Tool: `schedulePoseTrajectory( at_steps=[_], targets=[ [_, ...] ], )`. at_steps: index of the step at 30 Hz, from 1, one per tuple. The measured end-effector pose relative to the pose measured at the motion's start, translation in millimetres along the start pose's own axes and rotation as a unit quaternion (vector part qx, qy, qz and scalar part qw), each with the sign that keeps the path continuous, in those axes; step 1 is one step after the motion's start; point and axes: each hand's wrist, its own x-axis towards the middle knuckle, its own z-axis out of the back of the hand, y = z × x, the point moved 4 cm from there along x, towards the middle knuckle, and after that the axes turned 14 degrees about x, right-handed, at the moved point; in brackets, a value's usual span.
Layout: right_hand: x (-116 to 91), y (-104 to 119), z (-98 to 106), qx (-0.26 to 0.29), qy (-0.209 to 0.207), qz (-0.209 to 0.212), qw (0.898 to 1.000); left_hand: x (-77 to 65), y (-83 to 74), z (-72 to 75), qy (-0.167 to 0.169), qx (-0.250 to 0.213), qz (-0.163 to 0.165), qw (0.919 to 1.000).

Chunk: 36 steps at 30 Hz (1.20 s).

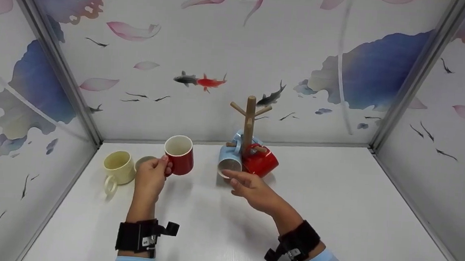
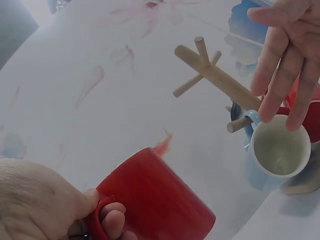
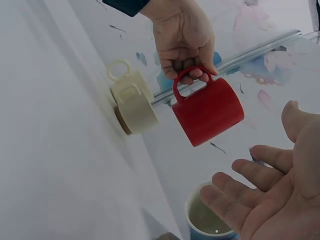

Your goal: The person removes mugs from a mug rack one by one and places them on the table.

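My left hand (image 1: 150,180) grips a red mug (image 1: 183,161) by its handle, with fingers through the loop. The mug is held upright above the white table, its pale inside showing. Beside a wooden mug tree (image 1: 249,125), my right hand (image 1: 260,193) has its fingers extended and holds nothing. These fingers are in front of a light blue mug (image 1: 227,155) that hangs tilted from a lower peg, its mouth facing me; whether they touch it I cannot tell. A second red mug (image 1: 262,164) hangs on the tree's right side. Another blue mug is partly hidden behind the post.
A pale yellow mug (image 1: 120,171) stands on the table at the left. Next to it, another light mug (image 3: 137,112) is mostly hidden behind my left hand in the head view. The upper pegs (image 1: 238,108) carry no mugs. Printed panels (image 1: 145,101) enclose the table's back and sides.
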Motion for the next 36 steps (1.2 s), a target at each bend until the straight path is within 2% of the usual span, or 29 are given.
schedulePoseTrajectory(
  at_steps=[5,11,16,22,27,33,36],
  targets=[
    [1.2,-9.5,-10.2,0.008,0.011,-0.019,1.0,9.0,17.8,-4.3,0.007,-0.047,0.035,0.9983],
    [1.8,-17.1,-14.3,0.01,0.019,-0.031,0.999,15.7,34.6,-10.7,0.008,-0.054,0.062,0.9966],
    [2.3,-20.0,-14.7,0.013,0.018,-0.037,0.999,19.9,43.0,-18.6,0.017,-0.074,0.064,0.9951],
    [2.6,-22.5,-15.5,0.015,0.011,-0.054,0.998,21.8,52.9,-28.7,0.01,-0.061,0.061,0.9962],
    [3.4,-24.2,-15.8,0.014,0.011,-0.059,0.998,22.6,60.3,-35.4,0.005,-0.064,0.07,0.9955],
    [3.9,-25.0,-16.7,0.01,0.014,-0.06,0.998,21.1,61.5,-39.6,0.0,-0.066,0.078,0.9948],
    [3.5,-24.7,-16.2,0.004,0.012,-0.065,0.998,21.2,60.6,-39.8,0.0,-0.045,0.069,0.9966]
  ],
)
